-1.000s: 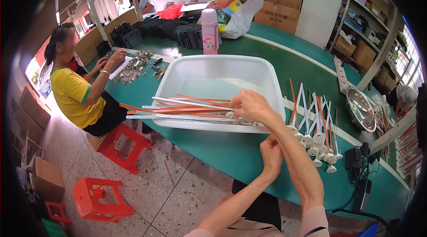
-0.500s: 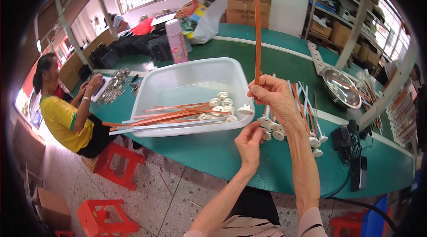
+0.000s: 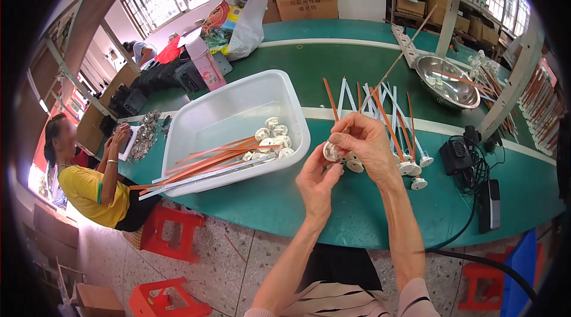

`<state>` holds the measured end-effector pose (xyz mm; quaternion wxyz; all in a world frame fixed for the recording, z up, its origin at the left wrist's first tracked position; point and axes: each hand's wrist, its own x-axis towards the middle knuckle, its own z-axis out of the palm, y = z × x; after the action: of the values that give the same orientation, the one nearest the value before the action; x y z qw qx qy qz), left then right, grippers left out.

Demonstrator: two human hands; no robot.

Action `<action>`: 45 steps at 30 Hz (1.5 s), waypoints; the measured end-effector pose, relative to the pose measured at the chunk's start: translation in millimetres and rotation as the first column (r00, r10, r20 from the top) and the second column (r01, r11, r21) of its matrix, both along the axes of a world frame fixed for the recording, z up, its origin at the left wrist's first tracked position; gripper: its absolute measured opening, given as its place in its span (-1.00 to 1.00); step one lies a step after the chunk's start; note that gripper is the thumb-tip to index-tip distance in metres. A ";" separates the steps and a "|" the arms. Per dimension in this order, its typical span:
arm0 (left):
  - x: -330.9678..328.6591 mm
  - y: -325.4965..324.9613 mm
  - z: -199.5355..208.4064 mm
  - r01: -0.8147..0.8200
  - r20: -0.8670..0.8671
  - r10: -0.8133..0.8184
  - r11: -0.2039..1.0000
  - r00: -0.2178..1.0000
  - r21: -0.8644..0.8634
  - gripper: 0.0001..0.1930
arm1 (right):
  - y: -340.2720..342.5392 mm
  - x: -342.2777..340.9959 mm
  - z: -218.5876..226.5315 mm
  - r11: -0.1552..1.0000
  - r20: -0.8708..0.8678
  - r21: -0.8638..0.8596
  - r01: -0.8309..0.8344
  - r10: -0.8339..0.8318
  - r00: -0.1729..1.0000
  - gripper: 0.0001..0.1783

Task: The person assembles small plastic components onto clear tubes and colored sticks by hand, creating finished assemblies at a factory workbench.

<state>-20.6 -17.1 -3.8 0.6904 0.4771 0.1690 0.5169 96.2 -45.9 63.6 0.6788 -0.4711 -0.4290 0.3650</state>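
Observation:
My left hand (image 3: 315, 189) grips a small white round plastic fitting (image 3: 331, 151) in its fingertips. Close against it, my right hand (image 3: 370, 146) pinches the lower end of a long thin brown strip (image 3: 395, 62), which slants up and to the right, seen nearly edge-on. The strip's end is hidden by my fingers, so whether it sits in the fitting cannot be made out. Behind and right of my hands lie several orange and silvery strips with white round fittings (image 3: 419, 183) on their near ends. Left of my hands, a white plastic basin (image 3: 299, 109) holds loose fittings (image 3: 279, 131) and strips (image 3: 208, 165).
A metal bowl (image 3: 455, 96) and a black adapter with cables (image 3: 458, 155) are to the right. A pink bottle (image 3: 205, 64) and a printed plastic bag (image 3: 244, 19) stand beyond the basin. At left, a person in yellow (image 3: 89, 192) sits by small metal pieces (image 3: 144, 138).
My right hand has lowered and tilted the strip from upright to slanting right. Both hands have come together at a white fitting, now raised in my left fingers. The view has shifted.

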 end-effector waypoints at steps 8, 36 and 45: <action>-0.8 1.5 2.3 0.063 0.029 -0.062 0.996 0.998 -0.056 -0.52 | -7.2 -2.8 -11.6 0.996 0.038 -0.017 0.083 -0.083 0.996 -0.89; -6.4 9.8 -1.0 0.495 0.134 -0.477 0.831 0.869 -0.254 -0.64 | -22.0 -3.4 -2.5 0.996 -0.019 -0.049 0.075 -0.076 0.997 -0.84; -4.0 6.4 4.7 0.533 0.241 -0.481 0.809 0.843 -0.248 -0.60 | -22.3 3.4 -6.5 0.993 0.020 -0.048 0.111 -0.110 0.994 -0.87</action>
<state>-24.7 -10.7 0.8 0.8804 0.3471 0.0546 0.3186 99.6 -68.2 57.1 0.6822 -0.5139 -0.3992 0.3334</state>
